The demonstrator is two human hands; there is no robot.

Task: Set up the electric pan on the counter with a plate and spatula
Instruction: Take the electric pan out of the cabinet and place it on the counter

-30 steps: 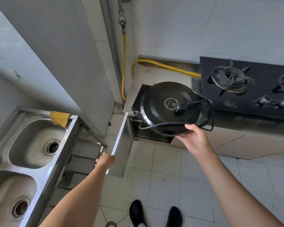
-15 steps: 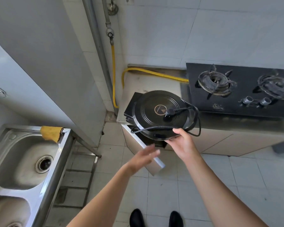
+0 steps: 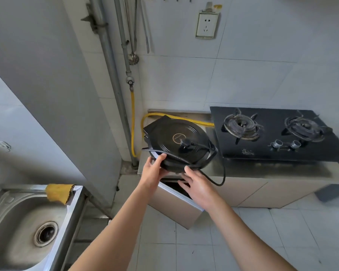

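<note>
The round black electric pan (image 3: pixel 176 141) rests on the left end of the steel counter (image 3: pixel 262 171), its lid closed. Its black cord (image 3: pixel 219 178) is wound over the lid, with the plug lying on top and a loop hanging past the counter's front edge. My left hand (image 3: pixel 154 171) grips the pan's front left rim. My right hand (image 3: pixel 196 184) is just below the pan's front edge with its fingers spread, touching the cord or nearly so. No plate or spatula can be picked out.
A black two-burner gas stove (image 3: pixel 278 133) sits right of the pan. A cabinet door (image 3: pixel 176 206) stands ajar below the counter. A yellow gas hose (image 3: pixel 133 118) runs down the wall. A wall socket (image 3: pixel 206 26) is above. A steel sink (image 3: pixel 27 227) with a yellow cloth is at left.
The pan moved back and onto the counter. My left hand came up from the cabinet door to the pan's rim. My right hand released the pan and opened below it.
</note>
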